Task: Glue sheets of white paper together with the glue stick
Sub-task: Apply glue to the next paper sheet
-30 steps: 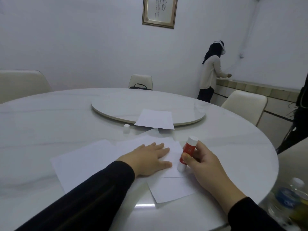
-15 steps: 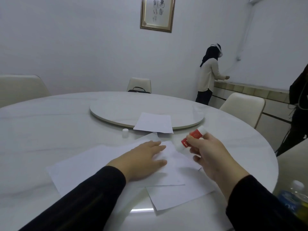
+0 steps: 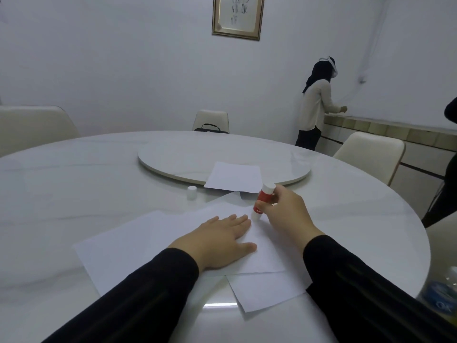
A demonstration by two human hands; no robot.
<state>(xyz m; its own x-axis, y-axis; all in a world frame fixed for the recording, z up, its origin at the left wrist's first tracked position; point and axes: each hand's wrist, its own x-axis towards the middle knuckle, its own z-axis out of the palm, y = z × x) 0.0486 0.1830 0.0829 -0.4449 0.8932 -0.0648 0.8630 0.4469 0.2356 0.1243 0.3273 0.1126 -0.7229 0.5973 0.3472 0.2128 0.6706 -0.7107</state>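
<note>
The left hand (image 3: 222,241) lies flat, fingers straight, pressing the top sheet of white paper (image 3: 262,253) near the table's (image 3: 74,189) near edge. The right hand (image 3: 284,214) grips the red glue stick (image 3: 262,202), tip down on that sheet's far corner. Its white cap (image 3: 191,191) stands apart, toward the turntable (image 3: 188,157), where 1 more sheet (image 3: 235,177) overhangs.
</note>
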